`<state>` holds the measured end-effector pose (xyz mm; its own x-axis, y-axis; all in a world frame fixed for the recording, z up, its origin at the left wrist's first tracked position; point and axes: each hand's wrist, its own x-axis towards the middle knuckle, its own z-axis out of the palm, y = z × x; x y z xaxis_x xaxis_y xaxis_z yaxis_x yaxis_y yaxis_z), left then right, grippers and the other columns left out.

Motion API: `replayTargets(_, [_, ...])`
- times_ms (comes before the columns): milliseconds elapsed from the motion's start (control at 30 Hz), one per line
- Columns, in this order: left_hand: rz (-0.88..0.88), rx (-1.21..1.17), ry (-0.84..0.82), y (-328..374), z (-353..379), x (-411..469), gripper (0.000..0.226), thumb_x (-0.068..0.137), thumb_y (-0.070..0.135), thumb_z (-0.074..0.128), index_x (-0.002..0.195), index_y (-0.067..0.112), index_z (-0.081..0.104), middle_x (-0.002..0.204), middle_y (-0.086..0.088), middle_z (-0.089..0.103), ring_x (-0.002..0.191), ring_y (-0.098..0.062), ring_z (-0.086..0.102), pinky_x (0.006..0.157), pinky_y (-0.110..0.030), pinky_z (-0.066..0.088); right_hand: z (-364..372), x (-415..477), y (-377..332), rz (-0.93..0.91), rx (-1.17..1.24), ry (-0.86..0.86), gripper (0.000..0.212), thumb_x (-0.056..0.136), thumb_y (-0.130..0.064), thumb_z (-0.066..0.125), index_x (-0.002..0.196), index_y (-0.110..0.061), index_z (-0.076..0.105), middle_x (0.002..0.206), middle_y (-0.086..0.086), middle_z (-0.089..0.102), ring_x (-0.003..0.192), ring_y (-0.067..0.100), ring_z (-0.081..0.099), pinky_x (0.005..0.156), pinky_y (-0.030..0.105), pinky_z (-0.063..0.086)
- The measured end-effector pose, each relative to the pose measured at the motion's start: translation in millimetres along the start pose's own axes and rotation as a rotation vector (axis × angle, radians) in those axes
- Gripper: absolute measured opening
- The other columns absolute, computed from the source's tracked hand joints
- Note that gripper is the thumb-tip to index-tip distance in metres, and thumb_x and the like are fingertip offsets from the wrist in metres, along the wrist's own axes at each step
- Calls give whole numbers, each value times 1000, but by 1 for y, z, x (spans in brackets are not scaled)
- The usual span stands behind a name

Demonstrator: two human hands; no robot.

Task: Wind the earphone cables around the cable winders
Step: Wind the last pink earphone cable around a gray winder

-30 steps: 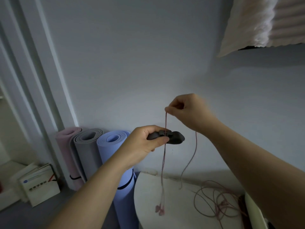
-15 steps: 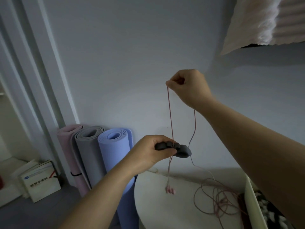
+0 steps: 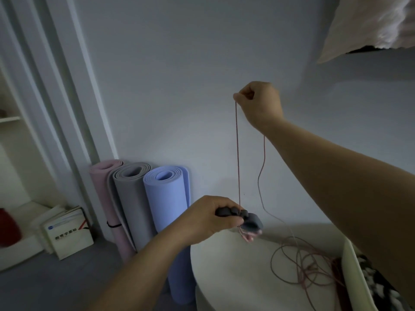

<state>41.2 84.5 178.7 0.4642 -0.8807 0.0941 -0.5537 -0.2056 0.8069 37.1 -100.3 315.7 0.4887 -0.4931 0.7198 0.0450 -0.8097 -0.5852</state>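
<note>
My left hand (image 3: 207, 219) grips a dark grey cable winder (image 3: 243, 218) above the rim of a round white table (image 3: 233, 279). A thin pink earphone cable (image 3: 237, 153) runs taut from the winder straight up to my right hand (image 3: 258, 104), which pinches it high against the wall. From that hand a slack strand drops to a loose tangle of cable (image 3: 305, 263) lying on the table. The pink earbuds (image 3: 247, 236) sit tight under the winder.
Three rolled mats, pink (image 3: 105, 198), grey (image 3: 130, 205) and blue (image 3: 168, 221), lean against the wall left of the table. Books (image 3: 67, 232) lie on a low shelf at the left. A white bin (image 3: 357, 279) stands at the table's right. A pale cushion (image 3: 370, 23) hangs above.
My right hand has risen, pulling the cable up through the winder. The earbuds climbed from hanging low above the table to right under the winder.
</note>
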Motion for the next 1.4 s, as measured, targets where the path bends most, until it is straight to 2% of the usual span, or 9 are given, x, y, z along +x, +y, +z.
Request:
replayTargets(267, [-29,30,-131,-20,10,-10,3,91,20,64,88,19,65,64,11,64,60,-1,58,63,-13,42,15,2,11,85,-18,-5,19,93,-18,58,92,0,65,79,1,58,72,13,52,65,19,37])
replayTargets(433, [-28,72,-127,-28,7,-9,20,90,20,65,77,34,61,67,13,65,58,3,57,61,-7,40,23,-5,24,110,-66,-59,18,94,-21,56,93,-5,65,85,3,60,77,16,52,69,24,38])
replayTargets(533, [-75,4,-63,-32,5,-7,13,91,20,64,85,32,66,62,23,62,57,4,51,60,-11,40,24,-15,40,151,-177,-208,22,94,-25,56,96,-5,65,94,10,65,82,20,54,71,27,38])
replayTargets(700, [-159,-320,99,-39,1,-2,13,91,16,63,96,23,73,68,7,66,61,-8,50,60,-18,40,21,-56,63,169,-245,-465,28,93,-26,58,115,-10,65,109,6,65,98,20,58,80,22,41])
replayTargets(833, [-151,-591,266,-44,5,6,16,91,10,62,88,16,77,74,-14,68,71,-26,42,67,-31,36,9,-102,64,243,23,-320,15,93,-22,56,98,-13,68,88,-4,66,78,12,60,67,18,47])
replayTargets(967, [-199,-739,454,-48,14,14,14,92,8,61,86,12,72,68,-1,67,50,-7,41,63,-25,35,6,-154,62,513,487,-242,12,94,-15,56,88,-7,63,80,7,66,69,14,63,68,27,55])
replayTargets(1100, [-271,-768,590,-61,33,22,12,91,17,65,96,11,73,76,-2,66,51,-6,39,56,-21,34,20,-196,63,755,705,-324,12,91,-18,61,89,-6,59,84,8,64,71,19,64,67,31,56])
replayTargets(1233, [-321,-770,697,-72,53,25,9,90,20,66,90,17,74,60,5,59,55,-9,39,56,-24,33,37,-215,71,941,860,-469,27,86,-27,67,105,-9,58,98,9,70,78,20,69,62,26,53])
replayTargets(1400, [-364,-770,756,-88,73,33,10,91,22,64,85,21,72,59,9,61,58,-8,45,58,-22,38,57,-220,93,995,951,-482,15,89,-13,64,101,-8,57,84,8,72,72,19,68,61,24,53])
